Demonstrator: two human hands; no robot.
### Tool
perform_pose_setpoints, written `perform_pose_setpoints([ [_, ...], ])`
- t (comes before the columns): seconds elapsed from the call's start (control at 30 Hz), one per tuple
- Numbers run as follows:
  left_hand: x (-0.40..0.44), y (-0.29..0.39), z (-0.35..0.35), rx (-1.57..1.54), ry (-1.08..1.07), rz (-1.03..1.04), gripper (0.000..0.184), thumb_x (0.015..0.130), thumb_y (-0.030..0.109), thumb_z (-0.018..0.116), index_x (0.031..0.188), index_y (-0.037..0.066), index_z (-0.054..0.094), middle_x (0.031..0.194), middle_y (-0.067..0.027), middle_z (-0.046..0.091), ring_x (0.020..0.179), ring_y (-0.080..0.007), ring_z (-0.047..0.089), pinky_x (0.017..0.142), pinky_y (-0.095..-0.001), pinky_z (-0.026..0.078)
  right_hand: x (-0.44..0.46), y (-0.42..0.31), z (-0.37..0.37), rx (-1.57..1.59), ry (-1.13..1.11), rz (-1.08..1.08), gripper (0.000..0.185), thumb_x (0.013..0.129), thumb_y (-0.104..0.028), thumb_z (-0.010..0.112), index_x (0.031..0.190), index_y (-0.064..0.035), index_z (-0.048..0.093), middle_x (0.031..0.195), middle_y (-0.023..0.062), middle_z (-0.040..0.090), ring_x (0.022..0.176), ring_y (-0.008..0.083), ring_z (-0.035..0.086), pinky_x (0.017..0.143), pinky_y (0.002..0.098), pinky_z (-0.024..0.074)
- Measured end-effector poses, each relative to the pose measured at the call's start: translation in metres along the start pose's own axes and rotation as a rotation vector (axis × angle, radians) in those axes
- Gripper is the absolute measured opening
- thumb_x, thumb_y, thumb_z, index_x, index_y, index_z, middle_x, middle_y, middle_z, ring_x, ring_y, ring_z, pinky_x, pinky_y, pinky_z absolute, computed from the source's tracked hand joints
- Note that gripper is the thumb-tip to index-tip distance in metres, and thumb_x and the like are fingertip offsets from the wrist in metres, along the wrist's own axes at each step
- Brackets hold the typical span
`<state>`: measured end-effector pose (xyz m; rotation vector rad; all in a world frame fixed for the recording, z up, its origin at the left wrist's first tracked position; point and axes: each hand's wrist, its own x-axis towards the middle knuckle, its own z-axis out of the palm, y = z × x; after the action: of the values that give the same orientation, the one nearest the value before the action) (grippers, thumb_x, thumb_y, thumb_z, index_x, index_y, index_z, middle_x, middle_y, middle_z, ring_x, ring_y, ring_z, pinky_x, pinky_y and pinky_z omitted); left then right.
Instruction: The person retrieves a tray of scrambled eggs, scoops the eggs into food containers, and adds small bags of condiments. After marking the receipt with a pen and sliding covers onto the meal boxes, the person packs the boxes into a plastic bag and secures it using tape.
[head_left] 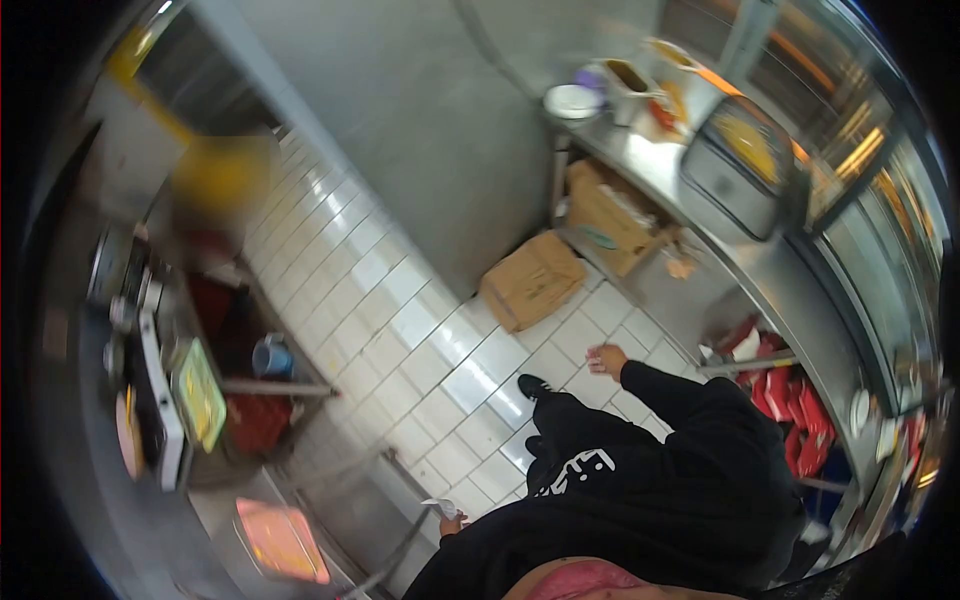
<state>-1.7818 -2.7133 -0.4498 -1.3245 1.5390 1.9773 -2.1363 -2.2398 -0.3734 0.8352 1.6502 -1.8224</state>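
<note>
At the lower middle, my left hand (453,523) is closed on a small white item (437,506), thin like a slip of paper; its exact kind is too small to make out. A metal counter with a pink-rimmed tray (282,541) of food lies to the left of that hand. My right hand (604,359) hangs over the tiled floor with its fingers somewhat apart and nothing in them. Brown cardboard boxes (532,281) stand on the floor beyond it.
A metal table (655,160) on the right bears containers and a grey lidded bin (738,165), beside glass display cases. Red packages (795,410) fill a lower shelf. On the left are a green tray (200,395), a blue cup (272,356) and a blurred person (215,200).
</note>
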Motion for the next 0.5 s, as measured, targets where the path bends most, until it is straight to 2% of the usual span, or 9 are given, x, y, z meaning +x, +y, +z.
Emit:
perform_pose_setpoints([
  [0.1,0.055,0.08,0.047,0.45,-0.111,0.076,0.028,0.081,0.012,0.066,0.103,-0.001,0.055,0.071,-0.0092,0.057,0.058,-0.0222,0.06,0.045,-0.0353,0.054,-0.046,-0.09,-0.043,0.156,0.112,-0.222,0.023,0.092,-0.017,0.044,0.109,-0.0053,0.054,0.095,0.0061,0.059,0.08,0.0181,0.059,0.075,0.0355,0.0528],
  [0.13,0.07,0.106,0.075,0.409,-0.176,0.156,0.033,0.078,0.015,0.069,0.103,-0.001,0.055,0.07,-0.008,0.056,0.049,-0.0186,0.055,0.044,-0.0343,0.053,-0.053,-0.11,-0.06,0.202,0.139,-0.291,0.023,0.093,-0.017,0.044,0.11,-0.0056,0.054,0.096,0.0059,0.059,0.08,0.0174,0.059,0.075,0.0348,0.0526],
  [0.2,0.037,0.208,0.188,0.492,-0.254,0.271,0.034,0.078,0.015,0.068,0.105,-0.001,0.056,0.067,-0.0066,0.054,0.047,-0.015,0.052,0.044,-0.0325,0.052,-0.059,-0.151,-0.103,0.352,0.143,-0.375,0.022,0.094,-0.017,0.045,0.112,-0.0061,0.054,0.097,0.0053,0.06,0.081,0.0169,0.059,0.076,0.0332,0.0522],
  [0.23,0.046,0.233,0.236,0.516,-0.283,0.336,0.033,0.08,0.015,0.067,0.107,0.0,0.056,0.066,-0.005,0.053,0.046,-0.0134,0.049,0.044,-0.0304,0.05,-0.071,-0.171,-0.116,0.448,0.127,-0.403,0.022,0.094,-0.016,0.045,0.112,-0.0063,0.054,0.097,0.0049,0.06,0.081,0.0172,0.059,0.076,0.0324,0.052],
  [0.3,0.047,0.279,0.347,0.316,-0.425,0.402,0.033,0.083,0.016,0.066,0.112,0.004,0.056,0.067,-0.0023,0.052,0.05,-0.0118,0.049,0.045,-0.0267,0.045,-0.083,-0.208,-0.157,0.596,0.088,-0.451,0.022,0.094,-0.017,0.048,0.112,-0.0063,0.054,0.097,0.0042,0.06,0.082,0.0169,0.059,0.077,0.0318,0.0516],
  [0.33,0.044,0.304,0.407,0.259,-0.469,0.333,0.034,0.083,0.017,0.066,0.114,0.005,0.056,0.067,-0.0016,0.051,0.051,-0.0113,0.048,0.045,-0.0271,0.045,-0.088,-0.226,-0.177,0.65,0.074,-0.479,0.022,0.094,-0.018,0.05,0.112,-0.0063,0.054,0.097,0.0039,0.06,0.083,0.0164,0.059,0.079,0.032,0.0513],
  [0.4,0.035,0.341,0.526,0.258,-0.602,0.381,0.019,0.087,0.021,0.064,0.095,0.004,0.058,0.066,-0.001,0.052,0.051,-0.0112,0.049,0.046,-0.026,0.041,-0.089,-0.248,-0.225,0.754,0.058,-0.563,0.025,0.094,-0.019,0.05,0.114,-0.0042,0.051,0.103,0.0054,0.058,0.09,0.0185,0.059,0.081,0.0335,0.0511],
  [0.43,0.023,0.357,0.584,0.25,-0.698,0.466,0.018,0.088,0.023,0.063,0.087,0.006,0.057,0.064,-0.0005,0.052,0.051,-0.0111,0.05,0.047,-0.0256,0.039,-0.096,-0.259,-0.248,0.771,0.151,-0.573,0.027,0.094,-0.018,0.05,0.116,-0.004,0.049,0.106,0.0065,0.057,0.091,0.0196,0.058,0.082,0.034,0.0509],
  [0.5,-0.045,0.398,0.688,0.126,-0.839,0.434,0.025,0.088,0.024,0.062,0.102,0.003,0.059,0.078,-0.0012,0.056,0.055,-0.0106,0.051,0.047,-0.0261,0.041,-0.114,-0.283,-0.288,0.798,0.334,-0.597,0.03,0.093,-0.016,0.05,0.12,-0.0035,0.045,0.111,0.0088,0.054,0.094,0.0219,0.057,0.084,0.035,0.0505],
])
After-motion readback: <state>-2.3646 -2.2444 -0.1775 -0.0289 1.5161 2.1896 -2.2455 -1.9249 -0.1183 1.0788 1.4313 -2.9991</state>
